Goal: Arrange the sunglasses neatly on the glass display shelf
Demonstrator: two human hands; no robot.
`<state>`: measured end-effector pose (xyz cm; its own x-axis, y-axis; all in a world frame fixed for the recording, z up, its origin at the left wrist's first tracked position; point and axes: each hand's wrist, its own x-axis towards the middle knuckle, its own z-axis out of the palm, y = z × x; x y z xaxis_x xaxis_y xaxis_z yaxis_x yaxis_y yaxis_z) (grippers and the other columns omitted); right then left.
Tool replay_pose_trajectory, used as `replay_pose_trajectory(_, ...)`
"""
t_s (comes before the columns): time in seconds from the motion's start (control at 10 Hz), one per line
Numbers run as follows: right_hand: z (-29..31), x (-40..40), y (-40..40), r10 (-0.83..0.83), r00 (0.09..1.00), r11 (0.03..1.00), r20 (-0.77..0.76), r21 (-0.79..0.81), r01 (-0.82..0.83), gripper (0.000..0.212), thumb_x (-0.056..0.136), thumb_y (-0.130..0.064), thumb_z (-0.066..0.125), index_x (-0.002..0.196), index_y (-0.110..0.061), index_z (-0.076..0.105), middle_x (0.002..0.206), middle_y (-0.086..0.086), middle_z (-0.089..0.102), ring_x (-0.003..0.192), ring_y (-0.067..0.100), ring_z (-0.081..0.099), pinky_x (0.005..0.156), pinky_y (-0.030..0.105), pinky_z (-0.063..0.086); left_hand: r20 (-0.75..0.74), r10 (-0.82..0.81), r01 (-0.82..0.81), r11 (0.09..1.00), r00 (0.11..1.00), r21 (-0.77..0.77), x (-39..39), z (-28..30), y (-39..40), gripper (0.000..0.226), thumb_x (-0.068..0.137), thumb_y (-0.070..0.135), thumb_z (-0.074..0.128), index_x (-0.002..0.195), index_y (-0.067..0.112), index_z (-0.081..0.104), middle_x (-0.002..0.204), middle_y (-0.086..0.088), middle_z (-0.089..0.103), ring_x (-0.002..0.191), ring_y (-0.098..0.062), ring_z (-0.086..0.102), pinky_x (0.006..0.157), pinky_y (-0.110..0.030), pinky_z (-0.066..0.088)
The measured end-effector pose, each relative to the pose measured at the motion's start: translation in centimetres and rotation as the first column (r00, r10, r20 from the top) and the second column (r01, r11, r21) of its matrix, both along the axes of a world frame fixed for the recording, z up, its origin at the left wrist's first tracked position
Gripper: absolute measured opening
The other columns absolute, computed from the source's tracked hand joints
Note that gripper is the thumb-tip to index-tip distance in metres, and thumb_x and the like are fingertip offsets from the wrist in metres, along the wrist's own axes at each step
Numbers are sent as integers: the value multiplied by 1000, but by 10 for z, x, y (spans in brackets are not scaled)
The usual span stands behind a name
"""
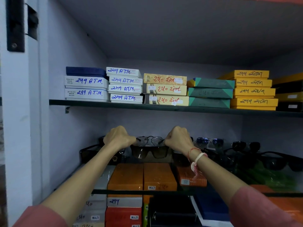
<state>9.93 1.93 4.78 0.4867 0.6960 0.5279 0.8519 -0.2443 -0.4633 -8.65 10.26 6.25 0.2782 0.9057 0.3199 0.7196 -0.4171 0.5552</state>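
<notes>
My left hand [118, 136] and my right hand [177, 138] each pinch one side of a thin wire-framed pair of glasses [149, 140], held at the back of the glass display shelf [141, 192]. Just in front of it sits a dark square pair of sunglasses with brown lenses [149, 152]. More dark sunglasses stand in the row: one at the left [89, 153], a blue-tinted pair [209, 141] and black pairs [246, 145] [282, 163] to the right. My wrists hide parts of the neighbouring pairs.
An upper glass shelf [164, 107] carries stacks of white, tan, green and yellow labelled boxes [124, 86]. Orange boxes [142, 176] show through the display shelf, with more boxes below. A white wall [18, 128] closes the left side.
</notes>
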Motion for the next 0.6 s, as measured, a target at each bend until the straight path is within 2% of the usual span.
replay_pose_trajectory(0.1,-4,-1,6,-2,1000,998,8,-60,2,22,77,-16,72,60,-5,63,68,12,63,69,31,65,60,33,52,-32,-16,15,999,999,-49,3,-6,3,35,71,37,77,54,17,52,71,-7,65,74,-23,61,62,-28,44)
replay_pose_trajectory(0.2,-9,-1,11,-31,999,992,33,-120,34,16,78,-15,73,69,-3,69,69,10,64,73,30,68,62,36,57,-55,-6,3,998,998,-58,8,-12,10,26,66,38,76,64,17,62,106,-15,72,100,-29,66,67,-30,48)
replay_pose_trajectory(0.3,-14,-1,12,-55,997,988,53,-140,62,21,78,-12,71,62,-9,58,64,6,55,66,26,59,53,30,45,-100,-11,6,999,995,-46,11,-20,15,27,66,39,74,73,13,67,111,-15,72,108,-31,64,76,-34,54)
replay_pose_trajectory(0.4,-17,-2,11,-66,997,986,47,-149,72,13,79,-11,68,69,-6,60,74,10,60,72,28,61,61,30,47,-139,2,-9,999,990,-44,16,-24,19,40,68,39,73,92,7,72,110,-14,71,111,-31,62,81,-36,56)
replay_pose_trajectory(0.5,-16,-2,4,-40,998,987,48,-157,47,18,82,-19,67,83,-2,75,84,12,72,83,30,71,71,35,59,-171,47,-44,999,984,20,18,-22,15,39,72,41,71,94,9,71,116,-12,67,117,-30,55,84,-36,54)
replay_pose_trajectory(0.6,-15,5,-13,-26,1000,1000,12,2,26,24,84,-35,68,96,-18,81,90,6,78,83,25,72,75,35,61,-169,119,-98,987,978,130,16,-21,-1,50,76,56,65,95,10,72,126,-12,60,125,-31,47,90,-38,47)
